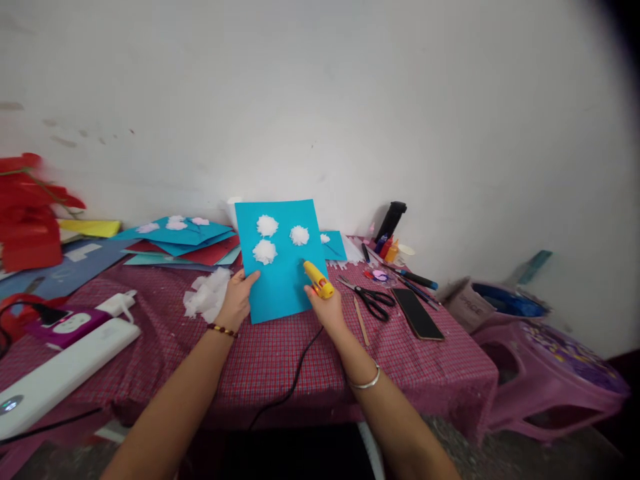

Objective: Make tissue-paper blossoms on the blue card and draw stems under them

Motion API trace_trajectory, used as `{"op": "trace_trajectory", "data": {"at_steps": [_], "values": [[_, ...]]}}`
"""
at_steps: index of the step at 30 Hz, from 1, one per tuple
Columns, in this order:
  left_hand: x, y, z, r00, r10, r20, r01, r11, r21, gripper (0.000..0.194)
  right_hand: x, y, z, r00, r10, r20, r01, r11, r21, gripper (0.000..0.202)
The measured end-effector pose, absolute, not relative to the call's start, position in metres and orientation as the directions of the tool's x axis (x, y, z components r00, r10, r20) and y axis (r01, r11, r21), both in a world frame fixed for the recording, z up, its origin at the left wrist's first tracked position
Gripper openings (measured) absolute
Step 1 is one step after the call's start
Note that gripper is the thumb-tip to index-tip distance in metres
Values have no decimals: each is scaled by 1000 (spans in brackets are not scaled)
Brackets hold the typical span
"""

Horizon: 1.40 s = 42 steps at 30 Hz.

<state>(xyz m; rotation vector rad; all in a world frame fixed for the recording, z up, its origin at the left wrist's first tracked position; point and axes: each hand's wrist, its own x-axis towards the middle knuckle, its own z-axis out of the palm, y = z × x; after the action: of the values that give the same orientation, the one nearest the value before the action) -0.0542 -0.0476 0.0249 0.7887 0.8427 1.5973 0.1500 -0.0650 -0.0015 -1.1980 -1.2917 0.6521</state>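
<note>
Here, right hand (327,309) around yellow glue gun (317,278), forearm (393,413) angled inward.

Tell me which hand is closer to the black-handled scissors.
Right. The right hand, holding the yellow glue gun, is just left of the scissors; the left hand is farther away, gripping the left edge of the blue sheet.

txt: "PACE" | qual: sl. blurry | loc: pinkish bin (461,307), far R
</note>
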Motion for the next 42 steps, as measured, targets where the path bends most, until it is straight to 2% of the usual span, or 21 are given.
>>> {"op": "trace_trajectory", "data": {"at_steps": [16,21,23,25,29,33,37,42], "values": [[-53,-48,26,-178,982,55,-514,-140,847,53,147,-81,14,164,933,321,332,254,-908,34],[-56,-49,30,-180,984,-2,-513,-92,853,51,161,-84,34,86,958,274,342,230,-911,32],[-60,-50,26,-150,987,-62,-498,-21,867,49,178,-84,48,-10,977,211,361,200,-911,30],[-63,-51,19,-107,985,-132,-464,68,883,47,197,-84,63,-166,983,79,381,138,-914,28],[-63,-52,8,-82,966,-247,-379,199,904,41,224,-79,79,-270,956,-115,443,17,-896,25],[-58,-50,5,-67,961,-268,-211,249,945,33,229,-71,75,-299,908,-294,519,-104,-848,28],[-57,-49,6,-76,962,-262,-49,259,965,21,228,-63,68,-334,871,-360,554,-128,-823,29],[-60,-47,6,-28,965,-262,-2,262,965,22,230,-55,61,-340,853,-397,575,-145,-805,32]]}}
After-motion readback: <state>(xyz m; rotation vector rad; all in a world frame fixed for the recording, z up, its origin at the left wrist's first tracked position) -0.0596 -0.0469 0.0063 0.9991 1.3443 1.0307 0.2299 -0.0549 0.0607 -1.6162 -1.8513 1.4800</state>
